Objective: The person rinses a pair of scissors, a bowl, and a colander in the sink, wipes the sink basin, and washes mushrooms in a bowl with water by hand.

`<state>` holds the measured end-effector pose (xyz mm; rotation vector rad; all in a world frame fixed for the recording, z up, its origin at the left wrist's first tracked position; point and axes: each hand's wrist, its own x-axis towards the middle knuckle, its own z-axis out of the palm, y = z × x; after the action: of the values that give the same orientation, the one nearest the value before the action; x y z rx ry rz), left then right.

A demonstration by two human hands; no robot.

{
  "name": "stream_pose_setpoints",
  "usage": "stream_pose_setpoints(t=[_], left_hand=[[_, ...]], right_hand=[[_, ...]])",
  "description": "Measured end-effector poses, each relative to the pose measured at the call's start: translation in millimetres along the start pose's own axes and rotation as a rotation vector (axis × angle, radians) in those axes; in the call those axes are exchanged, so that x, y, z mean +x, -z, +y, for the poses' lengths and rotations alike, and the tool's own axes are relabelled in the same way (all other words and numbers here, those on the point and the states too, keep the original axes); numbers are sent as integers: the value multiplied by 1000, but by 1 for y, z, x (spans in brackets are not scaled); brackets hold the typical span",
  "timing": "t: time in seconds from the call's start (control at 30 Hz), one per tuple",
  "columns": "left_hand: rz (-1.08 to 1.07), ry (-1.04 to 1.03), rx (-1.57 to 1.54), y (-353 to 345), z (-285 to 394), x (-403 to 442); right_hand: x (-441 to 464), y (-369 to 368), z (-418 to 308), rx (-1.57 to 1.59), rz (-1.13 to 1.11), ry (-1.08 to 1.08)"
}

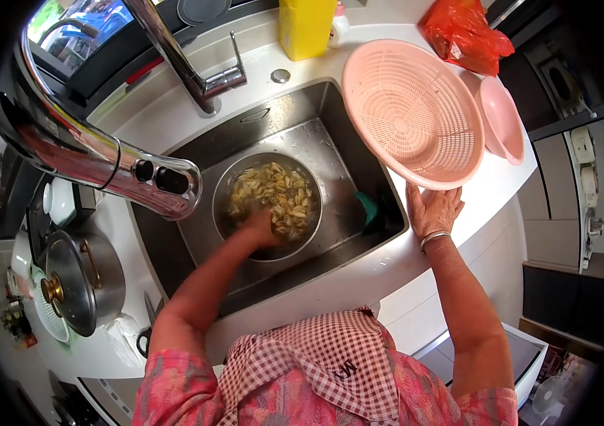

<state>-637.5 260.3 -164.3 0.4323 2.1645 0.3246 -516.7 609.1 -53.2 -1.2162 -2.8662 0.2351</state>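
Note:
My left hand (260, 228) reaches into a round metal bowl (321, 209) that stands in the sink. Water fills the bowl, with many small yellowish-brown pieces (281, 195) in it, whose kind I cannot make out. The fingers of that hand are hidden among the pieces and blurred. On the white counter, right of the sink, my right hand (433, 211) lies flat with its fingers spread. Its fingertips are at the near rim of a large pink plastic colander (416, 113), which is tilted over the sink's corner. No contents show in the colander.
A chrome faucet spout (153, 177) looms over the left of the sink (330, 153). Green material (367, 209) lies inside it at right. A lidded pot (85, 280) and scissors (147, 326) are at left; a pink basin (501, 117) and red plastic bag (465, 35) at right.

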Motion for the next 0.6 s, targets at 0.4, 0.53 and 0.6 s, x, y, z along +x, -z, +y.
stream_pose_setpoints(t=[0.4,0.53,0.6], left_hand=[[274,-63,252,25,42,-24],[468,-191,392,25,48,-10],[400,-239,419,31,55,3]], right_hand=[[-2,10,-6,-2,-34,-4],[1,-9,3,-40,79,26],[1,-8,4,-50,112,41]])
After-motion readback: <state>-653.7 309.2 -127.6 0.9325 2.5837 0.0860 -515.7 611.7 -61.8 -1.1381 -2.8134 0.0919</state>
